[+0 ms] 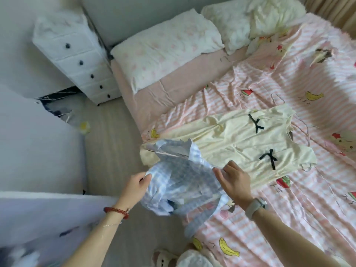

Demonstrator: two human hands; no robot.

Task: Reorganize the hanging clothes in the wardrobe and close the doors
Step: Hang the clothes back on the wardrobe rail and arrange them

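Blue checked shirt (179,182) hangs crumpled over the bed's (289,218) edge, long axis toward the viewer, both hands pinching it: left hand (134,187), right hand (234,182). Its lower folds are blurred.

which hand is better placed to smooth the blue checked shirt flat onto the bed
Right, probably. The right hand is over the bed with fingers fairly loose at the blue checked shirt edge. The left hand pinches the shirt's other side, out over the floor.
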